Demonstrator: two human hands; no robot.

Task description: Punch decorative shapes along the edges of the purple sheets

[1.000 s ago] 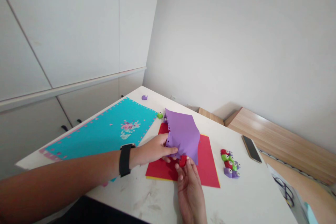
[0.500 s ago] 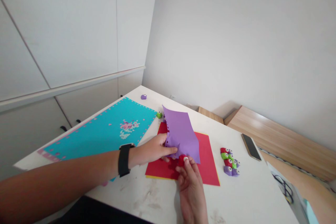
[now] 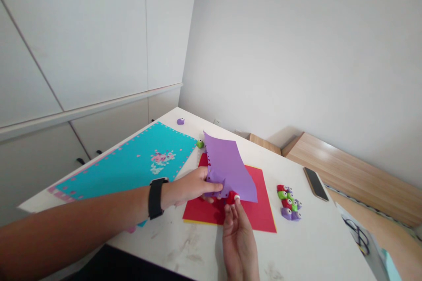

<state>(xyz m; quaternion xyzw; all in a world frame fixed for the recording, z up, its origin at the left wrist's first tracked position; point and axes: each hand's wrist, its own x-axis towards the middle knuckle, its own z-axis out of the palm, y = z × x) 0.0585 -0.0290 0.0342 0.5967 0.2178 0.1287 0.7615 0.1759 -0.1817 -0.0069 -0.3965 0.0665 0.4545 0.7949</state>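
Observation:
A purple paper (image 3: 229, 162) with small holes along its left and lower edges is raised over a red sheet (image 3: 263, 213). My left hand (image 3: 198, 186) pinches its lower left part, thumb on top. At the paper's lower edge, my right hand (image 3: 240, 232) grips a small red punch (image 3: 232, 197) with a white button, its thumb at the button. Left of these lies a blue sheet (image 3: 125, 171) with punched edges and a pile of tiny pink and white cutouts (image 3: 161, 160).
Several red, green and purple punches (image 3: 288, 202) stand at the right, near a phone (image 3: 315, 183). A green punch (image 3: 200, 143) and a purple punch (image 3: 180, 121) sit farther back. Glasses (image 3: 358, 235) lie beyond the table's right edge.
The red punch and my right hand have shifted slightly; the fingers beneath look straighter. The purple paper's lower right corner has swung to the right.

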